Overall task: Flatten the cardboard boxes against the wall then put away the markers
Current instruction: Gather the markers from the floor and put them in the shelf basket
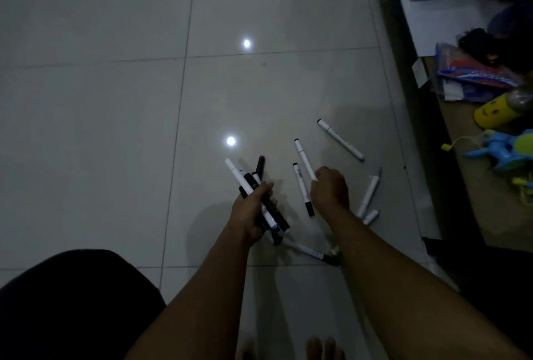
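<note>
Left hand [253, 209] is gripping a marker bundle [259, 195]; right hand [328, 186] is pinching one white marker [304, 159] beside it. Advise transferring promptly, keeping the bundle aligned.

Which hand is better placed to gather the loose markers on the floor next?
Right hand: it pinches one marker, with loose ones beside it. The left hand is full, gripping a bundle of markers.

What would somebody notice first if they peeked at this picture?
Probably the left hand near the middle, gripping a fistful of black and white marker pens. Beside it the right hand pinches one white marker, with more white markers scattered on the glossy grey tiled floor. A yellow smiley-face cylinder toy sits at the right.
</note>
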